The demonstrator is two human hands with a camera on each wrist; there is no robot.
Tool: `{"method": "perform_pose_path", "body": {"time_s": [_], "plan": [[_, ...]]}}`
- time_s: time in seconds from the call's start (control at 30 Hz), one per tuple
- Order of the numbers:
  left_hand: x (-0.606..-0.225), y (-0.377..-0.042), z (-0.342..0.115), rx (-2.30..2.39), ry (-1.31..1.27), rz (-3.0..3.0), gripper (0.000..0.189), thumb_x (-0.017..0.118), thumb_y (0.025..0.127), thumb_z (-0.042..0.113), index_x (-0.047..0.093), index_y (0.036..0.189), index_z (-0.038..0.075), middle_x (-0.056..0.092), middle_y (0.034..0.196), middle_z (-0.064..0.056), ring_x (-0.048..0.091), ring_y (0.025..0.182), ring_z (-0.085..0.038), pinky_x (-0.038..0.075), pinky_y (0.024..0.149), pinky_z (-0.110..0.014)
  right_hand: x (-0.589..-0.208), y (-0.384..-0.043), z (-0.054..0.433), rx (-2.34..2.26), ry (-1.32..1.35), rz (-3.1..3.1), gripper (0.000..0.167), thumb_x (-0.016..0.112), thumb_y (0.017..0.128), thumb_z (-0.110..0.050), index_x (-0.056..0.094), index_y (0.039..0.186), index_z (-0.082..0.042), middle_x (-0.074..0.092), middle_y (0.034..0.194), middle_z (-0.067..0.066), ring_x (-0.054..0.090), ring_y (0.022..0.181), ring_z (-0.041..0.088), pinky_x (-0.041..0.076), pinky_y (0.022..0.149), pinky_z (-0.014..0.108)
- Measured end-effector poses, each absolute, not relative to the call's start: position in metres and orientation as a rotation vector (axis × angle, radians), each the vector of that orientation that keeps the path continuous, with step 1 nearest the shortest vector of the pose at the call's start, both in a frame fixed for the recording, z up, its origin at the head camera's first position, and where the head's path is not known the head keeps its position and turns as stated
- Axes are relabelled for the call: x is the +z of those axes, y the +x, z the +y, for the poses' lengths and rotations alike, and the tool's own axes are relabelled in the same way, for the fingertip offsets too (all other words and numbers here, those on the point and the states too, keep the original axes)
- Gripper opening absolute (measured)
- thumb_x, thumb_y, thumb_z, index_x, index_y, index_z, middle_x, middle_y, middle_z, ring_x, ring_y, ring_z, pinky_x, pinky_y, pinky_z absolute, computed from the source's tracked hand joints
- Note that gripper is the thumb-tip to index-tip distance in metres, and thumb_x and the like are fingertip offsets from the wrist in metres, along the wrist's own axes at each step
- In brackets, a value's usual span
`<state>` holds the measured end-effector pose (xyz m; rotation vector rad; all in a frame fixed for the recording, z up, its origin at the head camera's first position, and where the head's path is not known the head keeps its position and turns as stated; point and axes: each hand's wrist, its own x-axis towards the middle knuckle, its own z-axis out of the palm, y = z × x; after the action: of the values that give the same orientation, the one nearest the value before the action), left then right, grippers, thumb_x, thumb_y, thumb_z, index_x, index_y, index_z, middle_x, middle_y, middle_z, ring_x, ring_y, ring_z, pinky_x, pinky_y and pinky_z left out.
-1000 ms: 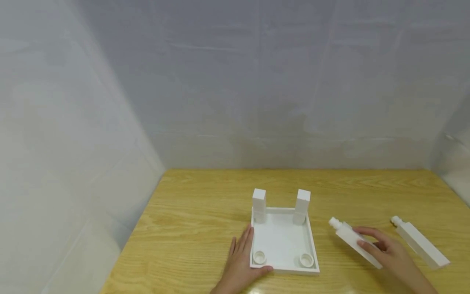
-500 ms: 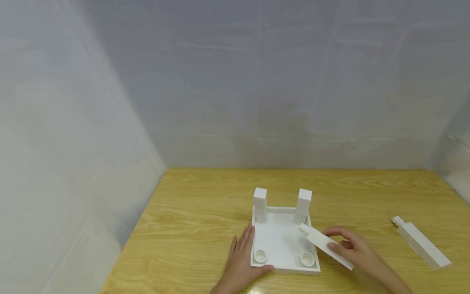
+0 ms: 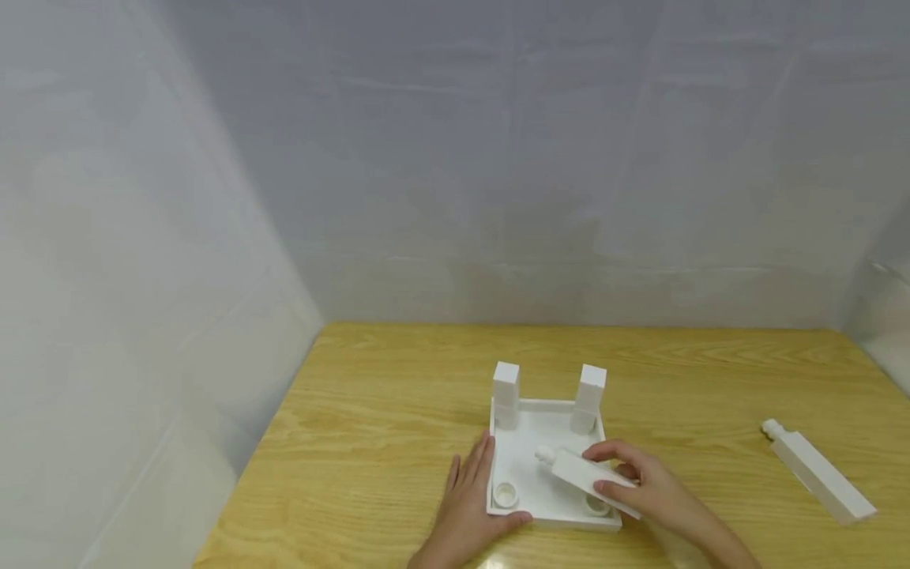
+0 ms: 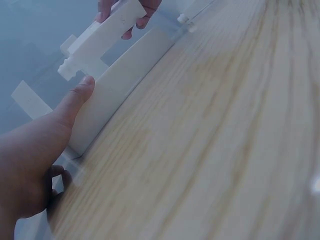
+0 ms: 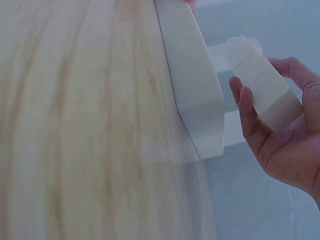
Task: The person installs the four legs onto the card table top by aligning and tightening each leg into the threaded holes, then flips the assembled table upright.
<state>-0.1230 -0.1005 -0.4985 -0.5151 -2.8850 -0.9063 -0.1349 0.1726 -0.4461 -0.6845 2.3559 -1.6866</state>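
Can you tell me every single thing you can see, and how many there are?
Tray: 1, white, on the table
Standing posts: 2, white, at the tray's far corners
Round cups: 2, white, at the tray's near corners
Held post: 1, white, tilted above the tray
Lying post: 1, white, right of the tray
Table: 1, yellow-brown, underneath
Sheeting: count unclear, greyish, behind and beside the table
Left hand: 1, against the tray
Right hand: 1, gripping the held post
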Motion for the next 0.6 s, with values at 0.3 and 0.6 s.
{"method": "perform_pose_path", "body": {"time_s": [0.3, 0.6], "plan": [[-0.499, -0.122, -0.101, -0.899, -0.528, -2.857, 0.110, 0.060, 0.069, 0.068, 0.017, 0.146, 0.004, 0.018, 0.150, -0.009, 0.017, 0.135, -0.025, 0.008, 0.108, -0.048, -0.443, -0.138, 0.156, -1.664, -0.730, 2.407, 0.026, 0.067, 0.084, -0.014, 0.060, 0.107, -0.006, 0.061, 0.102, 0.007, 0.056, 0.078, 0.008, 0.051, 0.064, 0.025], [-0.500, -0.123, -0.101, -0.884, -0.538, -2.847, 0.110, 0.060, 0.069, 0.068, 0.017, 0.146, 0.004, 0.019, 0.150, -0.010, 0.019, 0.135, -0.026, 0.009, 0.108, -0.049, -0.441, -0.143, 0.147, -1.507, -0.766, 2.579, 0.019, 0.070, 0.082, -0.025, 0.063, 0.099, -0.019, 0.063, 0.100, -0.004, 0.055, 0.088, 0.009, 0.047, 0.075, 0.025]]}}
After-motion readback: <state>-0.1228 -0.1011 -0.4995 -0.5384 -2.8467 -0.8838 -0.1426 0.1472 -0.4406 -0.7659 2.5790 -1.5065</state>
